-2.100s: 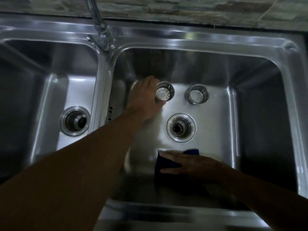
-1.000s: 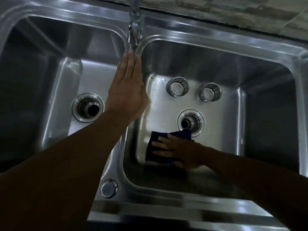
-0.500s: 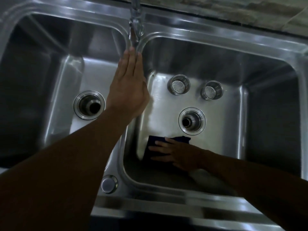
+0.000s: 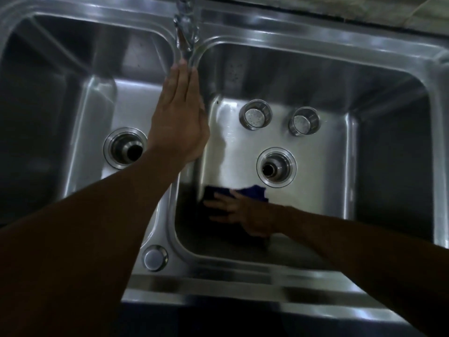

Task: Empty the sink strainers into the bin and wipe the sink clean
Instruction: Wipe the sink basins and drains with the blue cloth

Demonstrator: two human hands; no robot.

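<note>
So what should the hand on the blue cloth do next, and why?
Probably slide the blue cloth forward toward the open drain. The right hand presses it flat on the right basin floor, just short of that drain, so that patch likely comes next.

Drain (image 4: 276,167) of the right basin is open. Left strainer (image 4: 255,114) and right strainer (image 4: 303,121) stand upright just beyond it, apart. Right hand (image 4: 245,212) presses flat on the dark blue cloth (image 4: 252,192) just nearside-left of the drain. Left hand (image 4: 179,117), fingers straight, reaches well left of the drain, fingertips at the tap (image 4: 185,32).
</note>
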